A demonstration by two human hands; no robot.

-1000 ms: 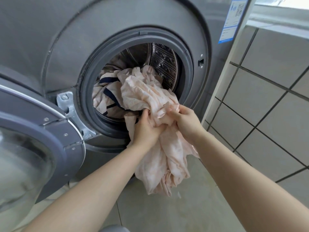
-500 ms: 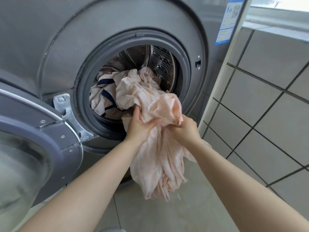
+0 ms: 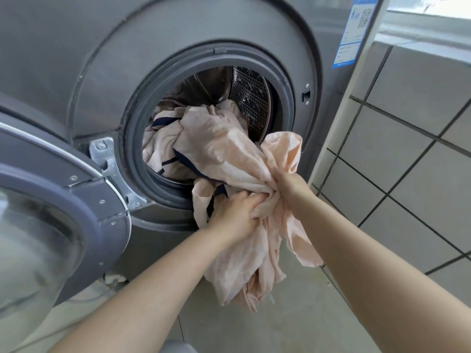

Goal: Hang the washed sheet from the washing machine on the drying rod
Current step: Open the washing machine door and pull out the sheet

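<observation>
Pale peach sheet trails out of the washing machine drum, centre frame, and hangs below the opening. Left grip and right grip both clutch its bunched middle. Navy-striped fabric sits inside, possibly the same sheet.

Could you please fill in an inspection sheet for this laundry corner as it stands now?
Surface: grey floor below the machine.
Job's things: washing machine with its door swung open to the left; pink sheet partly out of the drum, bunched, its end hanging down; drying rod not in view.
Clutter: striped cloth lying in the drum beside the sheet.
Grips: left hand and right hand both grip the bunched sheet in front of the opening.
Cables: nothing seen.
Surroundings: tiled wall on the right; blue label on the machine's front.
</observation>
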